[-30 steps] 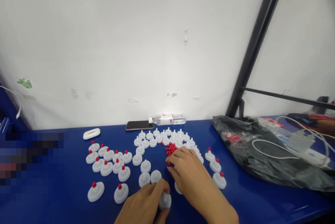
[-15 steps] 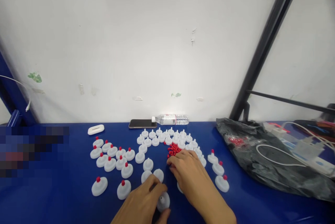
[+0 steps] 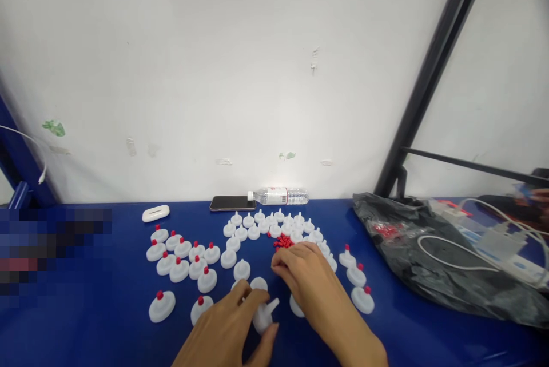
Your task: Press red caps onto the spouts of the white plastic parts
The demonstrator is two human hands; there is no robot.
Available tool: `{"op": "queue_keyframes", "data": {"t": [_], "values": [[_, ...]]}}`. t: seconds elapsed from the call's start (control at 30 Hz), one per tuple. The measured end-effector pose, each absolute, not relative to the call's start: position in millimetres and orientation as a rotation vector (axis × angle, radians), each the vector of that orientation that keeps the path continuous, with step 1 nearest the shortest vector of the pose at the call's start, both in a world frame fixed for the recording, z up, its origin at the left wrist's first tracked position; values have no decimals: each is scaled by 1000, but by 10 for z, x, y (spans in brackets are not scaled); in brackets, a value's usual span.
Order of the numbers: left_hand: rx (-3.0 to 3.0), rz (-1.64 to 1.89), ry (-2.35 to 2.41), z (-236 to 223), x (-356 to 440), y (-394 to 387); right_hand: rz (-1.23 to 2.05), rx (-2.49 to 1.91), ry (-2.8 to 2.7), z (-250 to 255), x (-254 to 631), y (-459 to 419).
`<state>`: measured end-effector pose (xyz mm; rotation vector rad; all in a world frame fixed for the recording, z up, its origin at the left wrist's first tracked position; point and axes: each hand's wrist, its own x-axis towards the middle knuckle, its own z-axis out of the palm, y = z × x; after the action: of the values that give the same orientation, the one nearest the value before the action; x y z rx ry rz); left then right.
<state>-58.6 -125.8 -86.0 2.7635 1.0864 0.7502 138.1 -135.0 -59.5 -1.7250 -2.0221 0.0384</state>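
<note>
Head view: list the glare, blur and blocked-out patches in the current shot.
Head view, a bright glow on the wall just above the clear bottle; head view, faint glints on the blue table at lower right; head view, soft smearing at the far right edge; head view, coarse pixel blocks hiding detail at the left edge.

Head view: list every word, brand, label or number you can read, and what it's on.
No text is legible.
Bottle: its label has red print and a dark barcode-like patch, too small to read.
Power strip: blue markings, too blurred to read.
Phone: dark screen, no text visible.
White spouted lids and small red caps: no lettering visible.
</note>
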Motion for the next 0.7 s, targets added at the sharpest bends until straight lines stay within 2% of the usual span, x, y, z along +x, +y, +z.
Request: {"op": "queue_keyframes", "data": {"t": [0.27,0.7], "values": [[2712,680,1241,-843,-611,-1232,478,-1381,-1787,-368,1403,-1542],[2667,699,1202,-789,-601,-1256,535,-1279,-1817,-321,1414,-1559]]}}
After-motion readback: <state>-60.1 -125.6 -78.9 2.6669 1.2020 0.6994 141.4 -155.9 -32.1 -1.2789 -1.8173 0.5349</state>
